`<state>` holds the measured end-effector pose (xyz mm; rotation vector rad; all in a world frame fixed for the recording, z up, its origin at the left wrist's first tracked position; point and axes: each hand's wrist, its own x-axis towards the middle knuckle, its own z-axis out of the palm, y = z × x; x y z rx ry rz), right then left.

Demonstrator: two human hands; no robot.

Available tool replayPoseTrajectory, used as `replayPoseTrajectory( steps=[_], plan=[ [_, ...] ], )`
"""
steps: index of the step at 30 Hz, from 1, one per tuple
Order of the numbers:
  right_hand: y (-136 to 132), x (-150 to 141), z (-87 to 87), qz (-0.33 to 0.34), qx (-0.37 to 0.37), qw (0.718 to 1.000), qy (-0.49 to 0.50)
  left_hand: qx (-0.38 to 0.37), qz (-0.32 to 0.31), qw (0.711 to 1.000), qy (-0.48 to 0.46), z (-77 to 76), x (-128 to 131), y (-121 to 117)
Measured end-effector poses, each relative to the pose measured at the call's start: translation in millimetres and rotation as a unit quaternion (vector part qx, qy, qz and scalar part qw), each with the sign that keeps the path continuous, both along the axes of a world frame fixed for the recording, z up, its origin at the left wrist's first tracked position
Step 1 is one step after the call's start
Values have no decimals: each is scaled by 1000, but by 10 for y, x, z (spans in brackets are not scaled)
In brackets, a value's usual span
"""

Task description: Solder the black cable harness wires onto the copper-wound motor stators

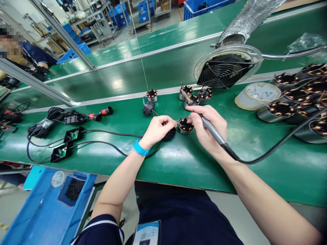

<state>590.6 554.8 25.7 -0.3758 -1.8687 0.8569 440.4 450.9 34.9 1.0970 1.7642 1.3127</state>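
Observation:
My right hand (208, 127) is closed round a soldering iron (214, 131) whose black cable trails off to the right. Just left of that hand a small round stator with copper windings (185, 126) sits on the green bench (178, 160). My left hand (158, 129), with a blue wristband, pinches a thin wire right beside the stator, over a black round part (170, 134). Three more stators (194, 95) stand behind, and another stator (152, 95) sits further left.
A fume fan with a silver duct (224, 71) stands at the back right. Several larger stators (281, 110) and a tape roll (258, 95) lie to the right. Black cables and circuit boxes (66, 139) lie left. A blue bin (48, 207) sits below. Another person (33, 56) works far left.

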Motion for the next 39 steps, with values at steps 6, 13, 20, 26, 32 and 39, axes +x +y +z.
replayPoseTrajectory(
  steps=[6,13,20,26,32,39],
  plan=[
    [40,-36,-35,41,44,998,-21,-5,3,1000,-1,6,6,-11],
    [39,-65,-103,71,67,994,-47,-6,-8,998,66,25,-16,-19],
    [21,-119,-115,76,126,988,-46,7,-8,982,189,41,-21,-44],
    [8,-128,-154,69,139,987,-52,-6,-34,992,118,73,-43,-54],
    [24,-90,-153,52,134,989,-39,-22,-12,1000,16,23,-60,-45],
    [18,-83,-151,55,115,991,-35,-39,-9,999,-15,36,-50,-30]
  ],
)
